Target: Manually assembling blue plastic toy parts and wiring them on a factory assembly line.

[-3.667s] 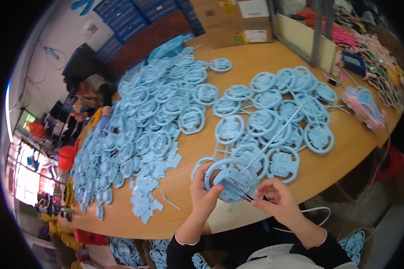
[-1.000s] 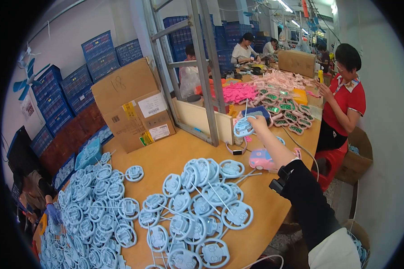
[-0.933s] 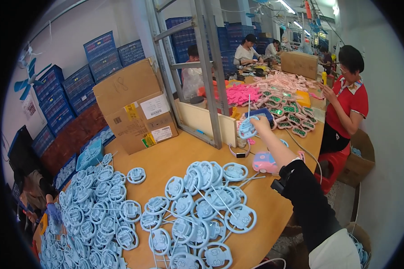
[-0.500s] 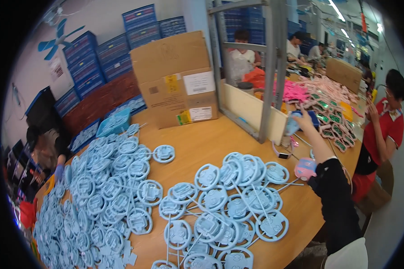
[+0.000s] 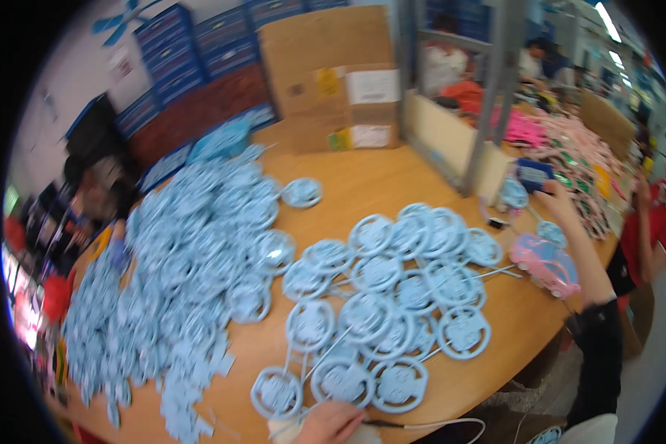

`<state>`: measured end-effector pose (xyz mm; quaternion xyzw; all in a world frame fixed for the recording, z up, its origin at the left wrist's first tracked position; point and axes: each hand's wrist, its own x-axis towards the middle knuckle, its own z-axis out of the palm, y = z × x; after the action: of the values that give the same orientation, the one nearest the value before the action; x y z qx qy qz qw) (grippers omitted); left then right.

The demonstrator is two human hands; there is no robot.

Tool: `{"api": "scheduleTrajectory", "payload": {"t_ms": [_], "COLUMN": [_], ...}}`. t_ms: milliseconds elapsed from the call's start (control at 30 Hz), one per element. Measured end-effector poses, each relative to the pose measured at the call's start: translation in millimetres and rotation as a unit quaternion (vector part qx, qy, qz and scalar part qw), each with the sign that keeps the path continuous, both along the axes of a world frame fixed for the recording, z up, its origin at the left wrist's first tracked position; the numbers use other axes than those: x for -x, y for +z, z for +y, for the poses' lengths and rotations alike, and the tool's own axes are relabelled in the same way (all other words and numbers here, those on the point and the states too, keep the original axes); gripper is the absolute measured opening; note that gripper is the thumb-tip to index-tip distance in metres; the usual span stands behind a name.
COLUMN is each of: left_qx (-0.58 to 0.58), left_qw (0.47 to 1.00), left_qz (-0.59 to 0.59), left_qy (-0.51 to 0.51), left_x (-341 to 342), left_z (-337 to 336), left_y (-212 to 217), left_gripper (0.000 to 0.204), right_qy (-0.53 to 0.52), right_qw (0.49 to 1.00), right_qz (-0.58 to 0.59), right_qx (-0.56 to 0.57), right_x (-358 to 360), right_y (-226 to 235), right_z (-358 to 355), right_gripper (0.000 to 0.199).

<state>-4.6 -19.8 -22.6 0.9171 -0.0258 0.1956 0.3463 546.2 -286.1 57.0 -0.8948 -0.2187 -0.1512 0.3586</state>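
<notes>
Right hand [image 5: 559, 201], upper right; left hand [image 5: 331, 423], bottom centre: blur, can't tell either grip — right forearm [image 5: 588, 259], swinging leftward, could knock pink toy car [image 5: 544, 265].

The table [image 5: 348, 176] bears two heaps of light-blue wheels [image 5: 465, 333], one brown carton [image 5: 314, 89] at its far edge and, toward its right edge, one pink toy car [image 5: 534, 263] and one dark-blue block [image 5: 533, 174]

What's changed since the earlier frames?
The right hand has let go of the light blue wheel by the dark blue box and drawn off rightward. The left hand has come into view at the lower edge. The carton and pink toy car stayed put.
</notes>
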Motion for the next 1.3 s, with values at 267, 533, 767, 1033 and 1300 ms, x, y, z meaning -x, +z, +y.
{"api": "scheduleTrajectory", "payload": {"t_ms": [267, 533, 767, 1033, 1300], "left_qx": [-0.109, -0.086, -0.133, -0.134, -0.02], "left_qw": [0.886, 0.932, 0.95, 0.964, 0.949], "left_qz": [0.105, 0.177, 0.159, 0.128, -0.107], "left_qy": [0.439, 0.304, 0.232, 0.189, 0.297], "left_x": [33, 66, 93, 144, 176], "left_z": [52, 58, 55, 67, 73], "left_y": [18, 24, 14, 10, 15], "left_gripper": [0.054, 0.088, 0.083, 0.053, 0.018], "right_qy": [0.251, 0.452, 0.473, 0.402, 0.397], "right_qw": [0.956, 0.877, 0.869, 0.908, 0.91], "right_qz": [0.147, 0.117, 0.109, 0.083, 0.083], "right_qx": [-0.025, 0.114, 0.099, 0.077, 0.089], "right_x": [250, 406, 481, 478, 477], "right_y": [10, -7, -50, -77, -84], "right_z": [53, 53, 82, 96, 101], "right_gripper": [0.041, 0.037, 0.04, 0.026, 0.017]}}
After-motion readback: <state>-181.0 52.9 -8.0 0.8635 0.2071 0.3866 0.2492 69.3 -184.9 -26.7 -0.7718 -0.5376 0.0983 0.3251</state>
